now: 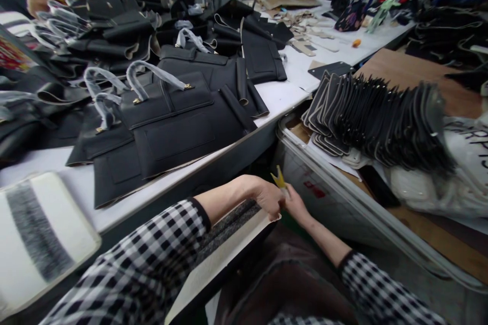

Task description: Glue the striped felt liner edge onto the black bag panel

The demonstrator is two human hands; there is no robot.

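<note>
In the head view my left hand (269, 198) is closed on the end of a bag panel (224, 259), which slants across my lap. The panel has a pale strip, a dark edge and grey felt-like material behind it. Close beside, my right hand (295, 205) is closed around a small yellow tool (279, 177) with a V-shaped end pointing up, apparently thread snips. The two hands nearly touch, and the fingertips of the right one are partly hidden behind the left.
Black handbags (171, 117) with plastic-wrapped handles crowd the white table (290, 94). To my right, a bin (301, 155) bears a row of black pieces (381, 117). A white pad with a grey stripe (46, 238) lies at left. Other people stand at the back.
</note>
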